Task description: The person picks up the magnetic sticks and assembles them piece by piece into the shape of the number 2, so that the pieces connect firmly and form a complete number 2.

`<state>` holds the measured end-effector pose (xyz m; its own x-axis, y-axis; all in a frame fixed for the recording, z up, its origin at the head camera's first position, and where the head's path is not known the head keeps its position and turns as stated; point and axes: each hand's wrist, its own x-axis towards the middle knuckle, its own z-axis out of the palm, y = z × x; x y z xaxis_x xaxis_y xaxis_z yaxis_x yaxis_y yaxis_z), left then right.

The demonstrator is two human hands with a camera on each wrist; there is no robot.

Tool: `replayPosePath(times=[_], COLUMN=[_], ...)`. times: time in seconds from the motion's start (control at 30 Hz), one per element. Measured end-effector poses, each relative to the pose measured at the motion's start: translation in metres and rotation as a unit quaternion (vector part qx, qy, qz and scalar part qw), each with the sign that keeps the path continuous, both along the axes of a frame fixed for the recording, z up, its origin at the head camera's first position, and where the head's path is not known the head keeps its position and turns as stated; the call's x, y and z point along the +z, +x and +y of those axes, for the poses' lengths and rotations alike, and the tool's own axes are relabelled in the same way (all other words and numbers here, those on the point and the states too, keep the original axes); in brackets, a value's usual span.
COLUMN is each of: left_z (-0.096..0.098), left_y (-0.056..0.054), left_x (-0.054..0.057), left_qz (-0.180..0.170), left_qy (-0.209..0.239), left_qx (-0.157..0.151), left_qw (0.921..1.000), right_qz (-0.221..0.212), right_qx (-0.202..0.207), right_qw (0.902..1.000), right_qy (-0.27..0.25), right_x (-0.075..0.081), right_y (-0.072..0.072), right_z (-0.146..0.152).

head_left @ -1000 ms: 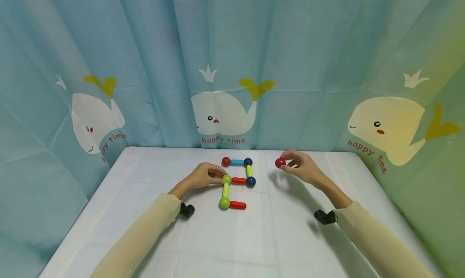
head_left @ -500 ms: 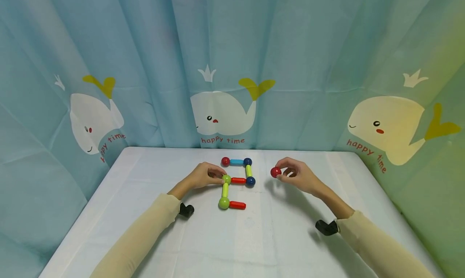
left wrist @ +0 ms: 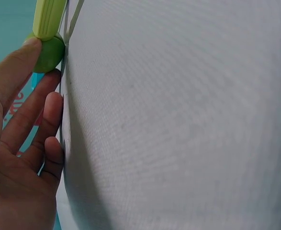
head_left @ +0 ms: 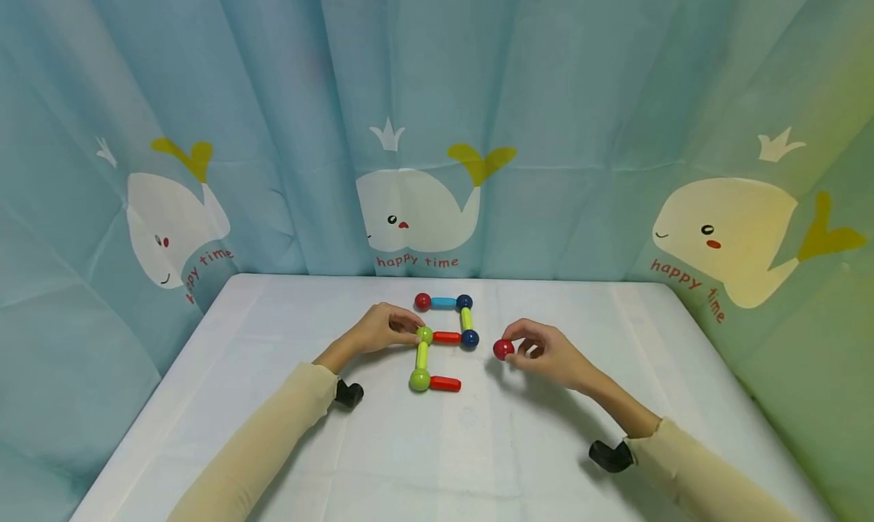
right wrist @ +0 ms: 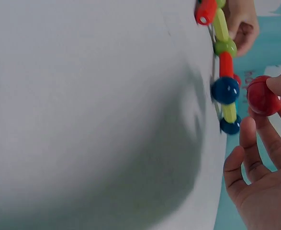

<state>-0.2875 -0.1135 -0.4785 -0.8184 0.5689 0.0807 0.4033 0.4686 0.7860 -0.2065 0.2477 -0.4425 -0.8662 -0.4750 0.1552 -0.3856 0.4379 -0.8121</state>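
A chain of coloured balls and rods lies on the white table. My left hand point(head_left: 382, 328) pinches its middle green ball point(left wrist: 49, 53) between thumb and fingertips. From that ball a red rod point(head_left: 447, 338) runs to a dark blue ball point(head_left: 470, 339), and a yellow-green rod point(head_left: 422, 355) leads to the larger green ball point(head_left: 419, 379). Another red rod point(head_left: 446, 384) sticks out to the right from there, its far end bare. My right hand point(head_left: 549, 351) pinches a loose red ball point(right wrist: 264, 96) between thumb and fingers, above the table and right of the dark blue ball.
At the chain's far end, a second red ball point(head_left: 422, 301), a light blue rod point(head_left: 444, 303) and another dark blue ball point(head_left: 464, 302) lie near the table's back edge. A curtain point(head_left: 580, 127) printed with whales hangs behind the white table point(head_left: 382, 461).
My right hand has come nearer and to the left, carrying the loose red ball down past the chain's right side. My left hand stays at the green ball.
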Motion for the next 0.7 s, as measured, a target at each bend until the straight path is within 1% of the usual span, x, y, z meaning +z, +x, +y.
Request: replayPosePath(times=[0.4, 0.53, 0.7], left_z=[0.000, 0.000, 0.000], left_y=[0.003, 0.003, 0.003], left_x=[0.004, 0.004, 0.003], left_qz=[-0.006, -0.006, -0.008], left_qy=[-0.003, -0.002, 0.003], left_qx=[0.004, 0.003, 0.005], left_qw=[1.0000, 1.0000, 1.0000], right_qz=[-0.021, -0.019, -0.005], right_qx=[0.039, 0.042, 0.047], right_qw=[0.9989, 0.9984, 0.9977], right_qy=[0.013, 0.031, 0.048], right_x=[-0.016, -0.021, -0.023], right_y=[0.013, 0.016, 0.018], right_z=[-0.024, -0.029, -0.033])
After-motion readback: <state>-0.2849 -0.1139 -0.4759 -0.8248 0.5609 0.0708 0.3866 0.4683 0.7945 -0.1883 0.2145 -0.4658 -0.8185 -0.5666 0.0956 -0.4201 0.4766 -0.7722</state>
